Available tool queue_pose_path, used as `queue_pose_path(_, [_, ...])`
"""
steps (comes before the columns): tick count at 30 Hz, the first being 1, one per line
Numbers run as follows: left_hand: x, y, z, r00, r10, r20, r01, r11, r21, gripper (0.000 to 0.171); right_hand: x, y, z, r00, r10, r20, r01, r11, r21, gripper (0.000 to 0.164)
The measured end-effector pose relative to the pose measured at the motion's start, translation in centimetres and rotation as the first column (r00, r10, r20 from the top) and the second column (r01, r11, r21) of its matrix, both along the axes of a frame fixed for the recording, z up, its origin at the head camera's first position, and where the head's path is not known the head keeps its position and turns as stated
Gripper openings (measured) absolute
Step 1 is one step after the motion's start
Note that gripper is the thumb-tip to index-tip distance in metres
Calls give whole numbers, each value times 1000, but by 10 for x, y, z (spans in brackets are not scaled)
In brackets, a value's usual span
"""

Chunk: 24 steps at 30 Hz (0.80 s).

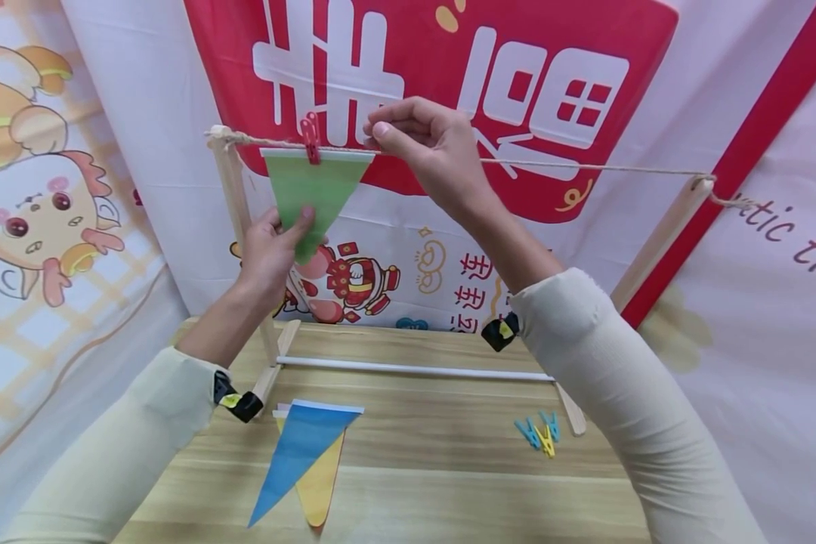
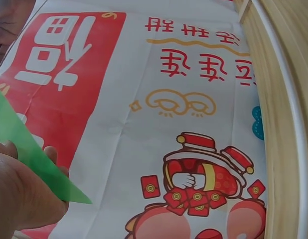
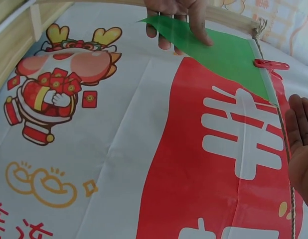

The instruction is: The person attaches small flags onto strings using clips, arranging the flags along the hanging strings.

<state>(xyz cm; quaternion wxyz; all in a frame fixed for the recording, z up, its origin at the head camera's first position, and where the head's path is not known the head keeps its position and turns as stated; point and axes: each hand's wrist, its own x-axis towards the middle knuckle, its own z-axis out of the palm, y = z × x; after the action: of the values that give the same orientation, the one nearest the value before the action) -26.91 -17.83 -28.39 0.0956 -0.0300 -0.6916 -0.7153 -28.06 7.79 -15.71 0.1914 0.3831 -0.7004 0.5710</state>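
Observation:
A green triangular pennant (image 1: 318, 185) hangs from a thin rope (image 1: 585, 165), its white top edge fixed by a red clothespin (image 1: 311, 137). My left hand (image 1: 270, 245) pinches the pennant near its lower tip, thumb in front and fingers behind. In the left wrist view, the pennant's tip (image 2: 69, 191) sticks out past that hand. My right hand (image 1: 435, 147) is raised beside the pennant's right top corner, close to the rope. In the right wrist view, the right hand's fingers (image 3: 301, 122) look fairly straight, with nothing visible in them.
Wooden posts (image 1: 230, 177) hold up the rope at both ends, joined low down by a white rod (image 1: 415, 369). On the wooden table (image 1: 449, 499) lie a blue pennant (image 1: 306, 457), a yellow pennant (image 1: 319, 487) partly beneath it, and blue and yellow clothespins (image 1: 546, 440). A printed cloth (image 1: 408, 215) hangs behind.

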Motion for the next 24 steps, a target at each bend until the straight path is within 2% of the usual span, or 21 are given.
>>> queue_pose_path(3, [0, -1, -5, 1000, 1, -5, -1, 1000, -18, 61, 1, 1, -2, 1000, -9, 3, 9, 1000, 13, 28])
queue_pose_path(9, [-2, -3, -12, 1000, -14, -28, 15, 1000, 23, 48, 6, 3, -4, 1000, -16, -5, 16, 1000, 26, 25])
queue_pose_path(12, [-1, -4, -14, 1000, -21, -17, 22, 999, 31, 43, 8, 3, -7, 1000, -18, -20, 19, 999, 34, 26])
queue_pose_path(17, [-1, -6, -18, 999, -40, 4, 40, 998, 46, 39, 10, 5, -13, 999, -16, -31, 18, 998, 66, 28])
queue_pose_path(24, [-2, -6, -23, 997, -73, -18, 74, 993, 89, 32, 11, 13, -25, 999, -42, -34, 46, 991, 128, 29])
